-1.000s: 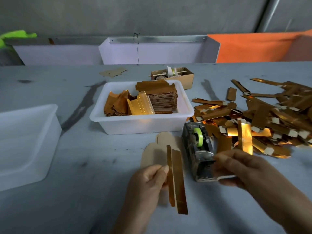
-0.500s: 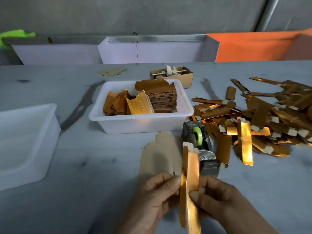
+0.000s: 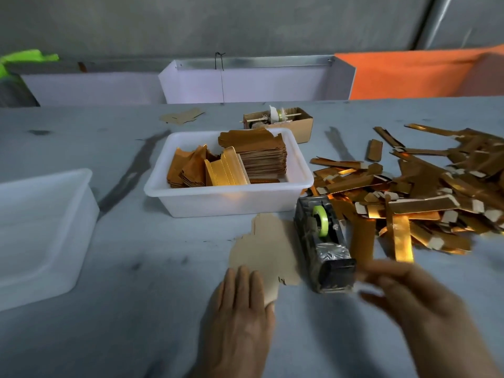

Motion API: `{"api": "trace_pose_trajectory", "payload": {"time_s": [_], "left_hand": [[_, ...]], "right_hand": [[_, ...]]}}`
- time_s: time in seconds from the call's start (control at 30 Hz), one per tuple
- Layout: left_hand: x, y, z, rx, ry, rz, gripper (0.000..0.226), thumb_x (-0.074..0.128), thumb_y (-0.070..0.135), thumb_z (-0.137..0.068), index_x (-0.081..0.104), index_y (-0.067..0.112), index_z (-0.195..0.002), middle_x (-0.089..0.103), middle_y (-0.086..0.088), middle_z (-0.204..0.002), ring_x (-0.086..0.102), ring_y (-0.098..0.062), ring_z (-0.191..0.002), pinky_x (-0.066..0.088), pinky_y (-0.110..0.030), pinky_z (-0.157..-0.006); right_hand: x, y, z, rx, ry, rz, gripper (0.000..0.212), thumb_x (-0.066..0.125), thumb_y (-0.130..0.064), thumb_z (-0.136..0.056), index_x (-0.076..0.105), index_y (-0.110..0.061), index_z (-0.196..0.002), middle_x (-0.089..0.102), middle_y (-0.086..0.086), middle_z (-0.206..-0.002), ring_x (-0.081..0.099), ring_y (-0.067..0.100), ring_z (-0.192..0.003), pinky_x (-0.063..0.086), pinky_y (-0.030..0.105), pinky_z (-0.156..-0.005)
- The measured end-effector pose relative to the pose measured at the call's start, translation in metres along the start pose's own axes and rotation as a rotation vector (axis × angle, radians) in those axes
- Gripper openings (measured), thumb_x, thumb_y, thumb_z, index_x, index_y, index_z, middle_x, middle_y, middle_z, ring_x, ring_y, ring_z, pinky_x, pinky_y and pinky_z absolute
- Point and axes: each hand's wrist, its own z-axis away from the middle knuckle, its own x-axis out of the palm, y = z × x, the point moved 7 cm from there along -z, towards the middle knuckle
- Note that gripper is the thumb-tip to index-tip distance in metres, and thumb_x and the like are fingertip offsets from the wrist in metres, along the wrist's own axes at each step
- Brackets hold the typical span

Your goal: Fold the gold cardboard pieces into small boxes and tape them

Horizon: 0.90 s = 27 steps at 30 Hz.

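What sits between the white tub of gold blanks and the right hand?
In the head view, the tape dispenser with its green roll stands between the white tub and the right hand.

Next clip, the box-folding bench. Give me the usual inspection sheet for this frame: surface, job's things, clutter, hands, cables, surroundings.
Surface: grey table, dark streaks and smudges.
Job's things: white bin holding stacked gold cardboard blanks; flat brown blank on the table; tape dispenser with a green roll; heap of folded gold pieces at right.
Clutter: small cardboard box of oddments behind the bin; loose cardboard scrap; second white bin at left.
Hands: left hand rests flat on the brown blank; right hand blurred beside the dispenser, grip unclear.
Cables: nothing seen.
Surroundings: concrete wall, white trays, orange panel.
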Motion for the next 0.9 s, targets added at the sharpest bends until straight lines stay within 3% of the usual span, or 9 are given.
{"api": "trace_pose_trajectory", "payload": {"time_s": [0.13,0.27,0.3,0.47,0.57,0.63,0.7,0.83,0.9], "left_hand": [[-0.016,-0.003,-0.003,-0.032,0.092,0.142,0.065,0.020,0.026,-0.100,0.073,-0.010,-0.085,0.072,-0.023,-0.090,0.072,-0.035,-0.081,0.058,-0.035,-0.061],[-0.028,0.001,-0.003,-0.010,0.170,0.204,0.077,0.010,0.032,-0.103,0.072,-0.010,-0.084,0.073,-0.021,-0.087,0.071,-0.038,-0.074,0.053,-0.034,-0.065],[-0.029,0.003,-0.001,-0.002,0.191,0.191,0.075,0.011,0.031,-0.102,0.072,-0.010,-0.084,0.073,-0.021,-0.088,0.071,-0.039,-0.076,0.051,-0.032,-0.075],[-0.038,0.028,0.005,0.117,0.234,0.132,0.059,0.022,0.017,-0.097,0.076,-0.001,-0.082,0.072,-0.015,-0.101,0.067,-0.034,-0.098,0.042,-0.039,-0.095],[-0.047,0.024,0.011,0.120,0.240,0.344,0.055,0.030,0.038,-0.100,0.074,0.004,-0.098,0.067,-0.011,-0.116,0.063,-0.027,-0.110,0.043,-0.028,-0.097],[-0.057,-0.002,0.012,-0.116,0.273,0.566,0.031,0.050,0.037,-0.093,0.061,0.024,-0.120,0.056,0.003,-0.133,0.050,-0.012,-0.124,0.039,-0.014,-0.099],[-0.045,-0.025,0.011,-0.461,0.147,0.870,0.045,0.068,0.031,-0.084,0.046,0.045,-0.121,0.049,0.021,-0.133,0.046,0.001,-0.124,0.038,-0.014,-0.098],[-0.031,-0.022,-0.008,-0.623,-0.066,1.318,0.047,0.078,0.033,-0.059,0.063,0.024,-0.103,0.075,0.008,-0.091,0.070,-0.005,-0.082,0.052,-0.018,-0.065],[-0.029,-0.016,-0.013,-0.602,-0.112,1.346,0.035,0.072,0.029,-0.058,0.068,0.019,-0.091,0.076,0.002,-0.083,0.071,-0.017,-0.077,0.056,-0.031,-0.064]], "right_hand": [[0.065,0.021,0.027,0.188,-0.377,0.123,0.024,0.056,-0.005,-0.089,0.073,-0.021,-0.084,0.074,-0.007,-0.086,0.069,0.007,-0.083,0.057,0.024,-0.075],[0.093,0.035,0.019,0.355,-0.358,-0.061,0.012,0.062,-0.015,-0.087,0.069,-0.018,-0.097,0.075,-0.003,-0.086,0.070,0.010,-0.085,0.056,0.024,-0.080],[0.101,0.036,0.017,0.368,-0.361,-0.128,0.014,0.063,-0.015,-0.086,0.069,-0.015,-0.099,0.075,0.000,-0.088,0.070,0.011,-0.085,0.056,0.022,-0.077],[0.124,0.031,0.009,0.406,-0.335,-0.413,0.018,0.058,-0.008,-0.087,0.065,0.004,-0.100,0.063,0.030,-0.106,0.062,0.031,-0.094,0.043,0.047,-0.099],[0.113,0.031,0.004,0.407,-0.294,-0.478,0.024,0.046,0.000,-0.091,0.070,-0.002,-0.092,0.071,0.022,-0.094,0.068,0.028,-0.085,0.055,0.038,-0.080],[0.102,0.034,0.002,0.414,-0.270,-0.477,0.028,0.043,0.000,-0.093,0.070,-0.006,-0.088,0.073,0.017,-0.090,0.069,0.025,-0.078,0.057,0.035,-0.068],[0.094,0.037,0.003,0.434,-0.274,-0.459,0.027,0.044,-0.002,-0.093,0.070,-0.010,-0.090,0.073,0.014,-0.089,0.070,0.025,-0.078,0.058,0.036,-0.064],[0.091,0.030,0.011,0.447,-0.361,-0.454,0.032,0.044,-0.002,-0.093,0.074,-0.011,-0.088,0.073,0.016,-0.090,0.069,0.027,-0.081,0.057,0.036,-0.064],[0.090,0.026,0.015,0.412,-0.403,-0.387,0.036,0.047,-0.006,-0.092,0.077,-0.022,-0.082,0.074,0.012,-0.089,0.069,0.025,-0.084,0.056,0.034,-0.067]]}}
